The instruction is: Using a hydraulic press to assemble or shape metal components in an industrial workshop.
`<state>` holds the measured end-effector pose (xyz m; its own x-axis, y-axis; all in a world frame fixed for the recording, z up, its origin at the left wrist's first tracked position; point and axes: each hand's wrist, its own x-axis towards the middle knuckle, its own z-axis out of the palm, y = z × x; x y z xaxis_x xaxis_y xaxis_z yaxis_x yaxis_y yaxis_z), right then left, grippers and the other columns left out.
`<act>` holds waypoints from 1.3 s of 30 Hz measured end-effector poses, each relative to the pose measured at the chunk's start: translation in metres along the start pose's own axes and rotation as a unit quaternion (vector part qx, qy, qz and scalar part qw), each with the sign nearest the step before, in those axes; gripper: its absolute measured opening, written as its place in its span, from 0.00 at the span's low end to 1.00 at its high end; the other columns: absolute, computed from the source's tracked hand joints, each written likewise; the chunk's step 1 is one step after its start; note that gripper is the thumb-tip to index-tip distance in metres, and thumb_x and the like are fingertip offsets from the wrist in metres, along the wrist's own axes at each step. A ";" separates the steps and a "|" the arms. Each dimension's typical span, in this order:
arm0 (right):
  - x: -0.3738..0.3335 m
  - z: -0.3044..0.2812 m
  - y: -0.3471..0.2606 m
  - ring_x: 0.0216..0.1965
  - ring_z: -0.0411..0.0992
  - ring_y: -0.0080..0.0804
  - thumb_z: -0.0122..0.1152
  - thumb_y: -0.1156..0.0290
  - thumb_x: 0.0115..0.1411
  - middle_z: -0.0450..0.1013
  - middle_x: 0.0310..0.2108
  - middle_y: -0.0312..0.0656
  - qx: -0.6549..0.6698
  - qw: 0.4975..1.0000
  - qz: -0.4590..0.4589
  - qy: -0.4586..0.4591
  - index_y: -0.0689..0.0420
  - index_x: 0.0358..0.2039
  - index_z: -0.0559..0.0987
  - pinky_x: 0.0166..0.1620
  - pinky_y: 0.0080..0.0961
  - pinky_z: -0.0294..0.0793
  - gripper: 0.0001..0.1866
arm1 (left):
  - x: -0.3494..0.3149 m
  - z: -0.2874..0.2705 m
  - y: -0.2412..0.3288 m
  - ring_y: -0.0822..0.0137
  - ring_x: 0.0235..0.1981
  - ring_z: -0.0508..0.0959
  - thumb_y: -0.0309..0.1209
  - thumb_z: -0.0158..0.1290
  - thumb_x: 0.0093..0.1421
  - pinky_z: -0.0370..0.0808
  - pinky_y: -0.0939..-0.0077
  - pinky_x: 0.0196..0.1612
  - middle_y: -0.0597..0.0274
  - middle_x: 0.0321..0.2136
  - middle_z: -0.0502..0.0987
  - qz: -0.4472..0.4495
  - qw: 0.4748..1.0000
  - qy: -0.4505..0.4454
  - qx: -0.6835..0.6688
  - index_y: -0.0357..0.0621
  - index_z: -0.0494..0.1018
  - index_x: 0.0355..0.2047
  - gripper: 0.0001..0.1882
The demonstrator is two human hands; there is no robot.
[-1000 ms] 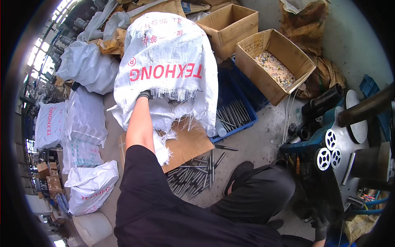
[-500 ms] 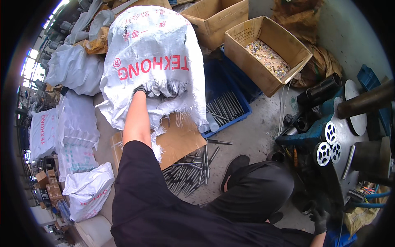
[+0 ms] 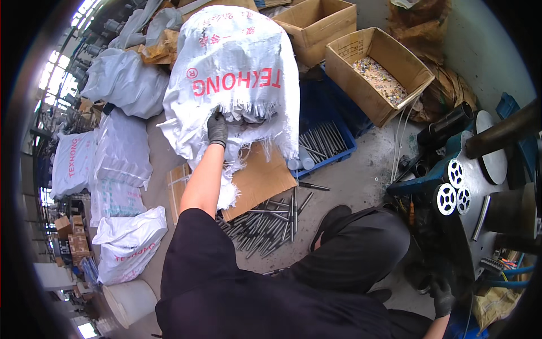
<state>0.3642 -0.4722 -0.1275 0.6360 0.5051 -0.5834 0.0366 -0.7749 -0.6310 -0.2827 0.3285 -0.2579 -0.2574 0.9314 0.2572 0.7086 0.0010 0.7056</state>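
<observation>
My left hand [image 3: 217, 130], in a dark grey glove, is at the frayed opening of a large white woven sack [image 3: 237, 62] with red lettering. Its fingertips go into the sack, where greyish white material shows, so I cannot see whether they grip anything. Low on the right, my gloved right hand [image 3: 441, 298] hangs beside a dark round part under the machine bench. Its fingers look loosely bent and apart, and I see nothing held in them. Below the sack lies a flat cardboard sheet [image 3: 259, 183], with a heap of metal rods [image 3: 265, 229] at its edge.
A blue crate [image 3: 339, 155] holds more metal rods. Beyond it stands an open cardboard box [image 3: 367, 90] with small mixed bits inside. On the right are a blue machine bench [image 3: 418, 183] and spoked discs [image 3: 446, 199]. White sacks [image 3: 129, 243] and a white bucket [image 3: 130, 302] stand left.
My left hand has drawn partly out of the sack opening, so more of the glove shows. The view has shifted slightly. My right hand stays near the dark round part.
</observation>
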 end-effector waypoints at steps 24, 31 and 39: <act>-0.043 0.005 -0.079 0.47 0.80 0.45 0.68 0.69 0.60 0.81 0.44 0.51 -0.191 0.971 -0.141 0.018 0.62 0.50 0.82 0.52 0.38 0.78 0.19 | -0.417 0.109 0.131 0.45 0.51 0.81 0.37 0.54 0.68 0.76 0.57 0.56 0.42 0.48 0.81 0.242 0.760 -0.603 -0.006 0.40 0.80 0.48 0.16; -0.073 -0.001 -0.085 0.44 0.80 0.50 0.69 0.63 0.60 0.80 0.43 0.51 -0.221 0.967 -0.129 0.009 0.59 0.49 0.82 0.49 0.42 0.79 0.19 | -0.501 0.216 0.221 0.47 0.50 0.81 0.37 0.54 0.68 0.76 0.57 0.55 0.42 0.48 0.81 0.349 0.650 -0.673 -0.055 0.40 0.79 0.47 0.15; -0.072 -0.014 -0.056 0.42 0.79 0.51 0.67 0.59 0.62 0.79 0.42 0.55 -0.224 0.974 -0.040 0.000 0.59 0.53 0.80 0.47 0.44 0.79 0.23 | -0.495 0.194 0.186 0.48 0.50 0.82 0.37 0.54 0.68 0.76 0.57 0.54 0.42 0.47 0.81 0.325 0.608 -0.720 -0.082 0.40 0.79 0.47 0.15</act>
<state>0.3275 -0.4706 -0.0430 0.6163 0.5715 -0.5417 0.4194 -0.8205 -0.3885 0.1038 -0.0617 -0.3825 0.9672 0.0681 -0.2446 0.2477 -0.4643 0.8503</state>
